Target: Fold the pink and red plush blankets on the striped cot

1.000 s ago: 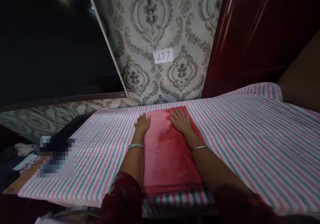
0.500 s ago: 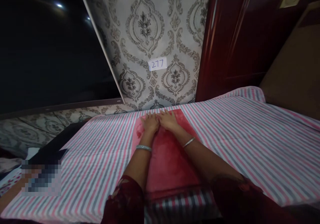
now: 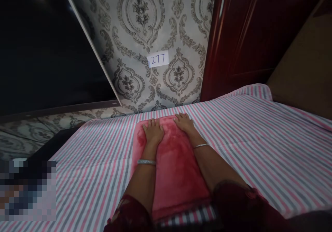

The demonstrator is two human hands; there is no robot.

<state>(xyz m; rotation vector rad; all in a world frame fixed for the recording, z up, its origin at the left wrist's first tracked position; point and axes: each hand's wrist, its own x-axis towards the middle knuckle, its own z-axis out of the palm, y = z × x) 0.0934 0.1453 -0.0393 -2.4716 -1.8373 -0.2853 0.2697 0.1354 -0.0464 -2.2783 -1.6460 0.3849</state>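
Observation:
A folded red plush cloth [image 3: 176,166] lies lengthwise on the striped sheet [image 3: 259,145] in front of me. My left hand [image 3: 153,131] rests flat on its far left part, fingers stretched out. My right hand [image 3: 184,122] lies flat at the far right corner of the cloth, fingers spread, palm down. Both wrists wear a silver bangle. Neither hand holds anything.
A patterned grey wall with a paper label reading 277 [image 3: 158,59] stands just behind the bed. A dark red wooden wardrobe [image 3: 241,38] rises at the right. A large dark screen [image 3: 44,48] fills the left. Dark items [image 3: 52,145] lie beside the sheet's left edge.
Half a second ago my hands lay close together at the cloth's far end; they have now slid apart, left hand to the left part and right hand toward the right corner.

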